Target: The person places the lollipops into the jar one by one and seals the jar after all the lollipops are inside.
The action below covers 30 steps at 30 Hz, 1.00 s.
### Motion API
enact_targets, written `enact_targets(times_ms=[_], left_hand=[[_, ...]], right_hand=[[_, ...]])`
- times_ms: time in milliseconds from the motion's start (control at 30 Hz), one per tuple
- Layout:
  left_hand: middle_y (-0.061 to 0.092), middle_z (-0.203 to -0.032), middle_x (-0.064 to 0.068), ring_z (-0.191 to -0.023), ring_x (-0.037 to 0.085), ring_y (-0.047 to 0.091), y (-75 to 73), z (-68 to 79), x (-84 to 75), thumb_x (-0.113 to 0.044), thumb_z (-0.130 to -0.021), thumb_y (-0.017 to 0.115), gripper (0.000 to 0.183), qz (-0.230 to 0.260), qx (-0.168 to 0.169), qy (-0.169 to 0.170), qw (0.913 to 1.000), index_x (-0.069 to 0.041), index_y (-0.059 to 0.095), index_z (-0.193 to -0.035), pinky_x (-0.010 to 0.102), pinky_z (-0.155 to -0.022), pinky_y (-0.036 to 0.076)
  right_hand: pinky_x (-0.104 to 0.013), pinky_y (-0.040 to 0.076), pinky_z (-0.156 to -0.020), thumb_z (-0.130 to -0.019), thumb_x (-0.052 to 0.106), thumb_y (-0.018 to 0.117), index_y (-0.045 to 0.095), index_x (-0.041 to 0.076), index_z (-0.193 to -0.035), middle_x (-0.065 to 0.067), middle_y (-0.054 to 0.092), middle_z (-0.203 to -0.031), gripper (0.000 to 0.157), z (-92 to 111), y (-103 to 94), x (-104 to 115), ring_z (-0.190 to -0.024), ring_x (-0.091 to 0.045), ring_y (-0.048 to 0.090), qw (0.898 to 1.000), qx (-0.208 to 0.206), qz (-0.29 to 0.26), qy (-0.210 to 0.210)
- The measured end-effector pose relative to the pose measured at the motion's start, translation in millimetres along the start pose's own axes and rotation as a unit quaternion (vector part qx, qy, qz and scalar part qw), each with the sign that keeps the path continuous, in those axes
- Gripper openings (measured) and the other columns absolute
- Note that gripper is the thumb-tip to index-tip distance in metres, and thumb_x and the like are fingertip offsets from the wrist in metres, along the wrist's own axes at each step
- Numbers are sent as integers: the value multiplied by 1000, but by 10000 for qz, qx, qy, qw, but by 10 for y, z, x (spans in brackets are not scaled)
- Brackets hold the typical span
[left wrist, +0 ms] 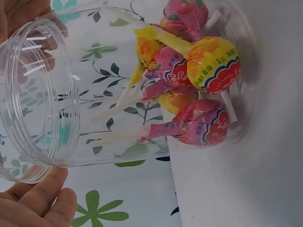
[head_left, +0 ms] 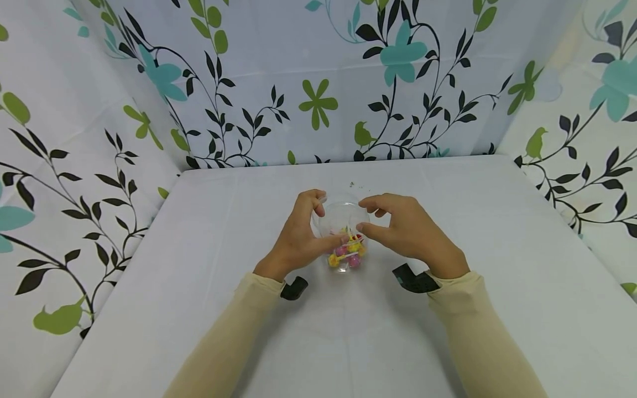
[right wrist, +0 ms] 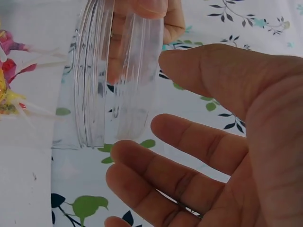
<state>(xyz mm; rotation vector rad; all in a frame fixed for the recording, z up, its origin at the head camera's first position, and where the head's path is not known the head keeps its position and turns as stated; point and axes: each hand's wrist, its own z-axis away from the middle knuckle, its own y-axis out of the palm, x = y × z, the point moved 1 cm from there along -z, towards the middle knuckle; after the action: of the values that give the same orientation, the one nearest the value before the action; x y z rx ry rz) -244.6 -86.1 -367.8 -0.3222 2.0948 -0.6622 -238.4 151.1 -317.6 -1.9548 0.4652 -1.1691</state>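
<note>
A clear plastic jar stands upright on the white table and holds several wrapped lollipops, pink and yellow, sticks pointing mostly upward. Just above its threaded mouth is a clear round lid, with a gap to the rim in the right wrist view. My left hand grips the lid from the left side, thumb in front and fingers behind. On the other side my right hand is held close to the lid, thumb and fingers spread. Whether its fingertips touch the lid I cannot tell.
A white cloth-covered table spreads around the jar. Floral curtains rise behind it and on both sides. Small green specks show on the surface behind the jar.
</note>
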Motion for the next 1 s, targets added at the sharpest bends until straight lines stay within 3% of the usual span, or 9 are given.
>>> enact_targets(times_ms=[367, 800, 933, 1000], left_hand=[[41, -150, 12, -145, 27, 42, 55, 20, 20, -22, -82, 91, 60, 99, 224, -100, 9997, -11, 35, -102, 50, -116, 40], [40, -151, 12, -144, 27, 40, 103, 17, 59, -20, -81, 91, 62, 204, 398, -112, 9989, -12, 34, -102, 54, -115, 40], [40, -152, 11, -143, 29, 41, 104, 33, 69, -20, -81, 91, 62, 245, 414, -246, 9985, -11, 36, -107, 55, -115, 40], [40, -153, 10, -141, 29, 42, 105, 38, 76, -21, -81, 91, 64, 314, 431, -319, 9981, -9, 38, -114, 54, -114, 41]], right_hand=[[-49, 57, -88, -95, 28, 76, 72, 9, -129, -8, 73, -125, 39, 9, 11, -13, -112, -30, 66, 9994, 178, 99, 277], [-49, 57, -86, -95, 27, 76, 72, 7, -129, -13, 72, -126, 39, 9, 3, -46, -112, -34, 66, 9987, 333, 289, 243], [-49, 57, -89, -94, 28, 77, 71, 7, -131, -13, 69, -130, 42, -9, 47, -49, -113, -34, 65, 9987, 384, 275, 169], [-52, 56, -96, -94, 29, 78, 69, 8, -134, -14, 64, -139, 46, -22, 76, -46, -122, -36, 62, 9984, 496, 226, 140]])
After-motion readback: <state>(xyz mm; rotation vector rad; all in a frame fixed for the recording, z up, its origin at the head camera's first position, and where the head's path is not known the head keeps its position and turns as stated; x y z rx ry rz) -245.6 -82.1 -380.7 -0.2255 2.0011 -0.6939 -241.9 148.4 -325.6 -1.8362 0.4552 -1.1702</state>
